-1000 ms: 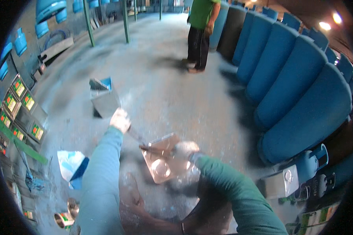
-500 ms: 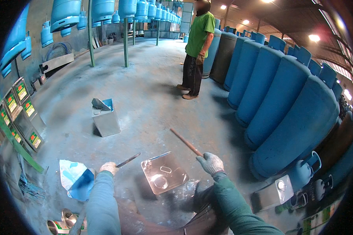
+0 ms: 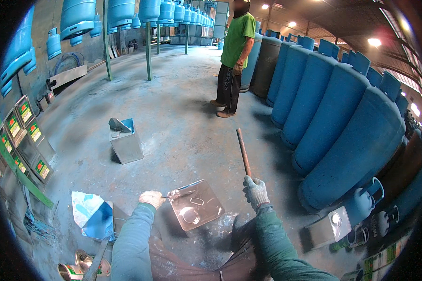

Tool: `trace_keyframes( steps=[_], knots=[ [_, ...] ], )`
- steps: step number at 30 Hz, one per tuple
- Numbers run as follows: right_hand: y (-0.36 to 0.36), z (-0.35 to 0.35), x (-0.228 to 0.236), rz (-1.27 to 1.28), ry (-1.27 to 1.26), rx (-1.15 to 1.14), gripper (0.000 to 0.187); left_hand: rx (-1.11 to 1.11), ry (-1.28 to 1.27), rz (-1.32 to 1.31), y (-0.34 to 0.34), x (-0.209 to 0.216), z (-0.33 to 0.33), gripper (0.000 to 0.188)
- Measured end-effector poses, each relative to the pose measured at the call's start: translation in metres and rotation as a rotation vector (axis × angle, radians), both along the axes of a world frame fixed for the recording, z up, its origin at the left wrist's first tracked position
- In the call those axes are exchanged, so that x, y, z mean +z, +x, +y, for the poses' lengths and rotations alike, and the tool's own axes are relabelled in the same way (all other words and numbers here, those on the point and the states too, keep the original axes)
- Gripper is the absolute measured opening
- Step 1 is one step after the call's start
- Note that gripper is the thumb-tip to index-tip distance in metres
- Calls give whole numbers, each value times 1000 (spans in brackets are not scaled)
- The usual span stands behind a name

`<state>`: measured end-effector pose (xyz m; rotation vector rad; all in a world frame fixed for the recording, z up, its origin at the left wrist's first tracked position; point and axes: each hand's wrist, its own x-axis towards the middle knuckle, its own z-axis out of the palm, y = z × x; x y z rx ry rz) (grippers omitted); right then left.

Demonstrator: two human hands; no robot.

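Observation:
My left hand (image 3: 152,198), in a white work glove, is closed on a thin, dark blade-like metal tool (image 3: 179,194). The blade reaches over the near-left edge of a square metal can's top (image 3: 210,206); I cannot tell if it touches. That can stands upright between my legs, with a round lid and an oval handle on top. My gloved right hand (image 3: 255,191) grips the lower end of a brown rod (image 3: 243,150), held upright, right of the can and apart from it. Whether the rod is wood or rusty metal is unclear.
A cut-open can with blue paint (image 3: 97,222) stands at my left; another opened can (image 3: 126,146) is farther ahead. Large blue gas cylinders (image 3: 351,126) line the right. A closed can (image 3: 326,229) lies near them. A person in green (image 3: 237,44) stands ahead. Small cylinders (image 3: 121,11) hang overhead.
My left hand has moved right, bringing the blade over the can top. My right hand has swung the rod from leaning left to nearly upright.

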<state>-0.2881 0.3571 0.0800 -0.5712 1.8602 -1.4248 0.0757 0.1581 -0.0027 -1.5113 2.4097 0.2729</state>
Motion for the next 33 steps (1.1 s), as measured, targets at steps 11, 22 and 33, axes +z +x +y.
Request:
trace_keyframes(
  steps=[11,22,33],
  knots=[
    [6,-2,6,18,36,8,34,37,-256,0,0,-25,-9,36],
    [13,-9,-3,46,47,30,33,61,-310,-4,6,-34,-14,26],
    [46,-47,-43,74,28,187,25,28,-213,62,8,-6,-13,30]
  ],
)
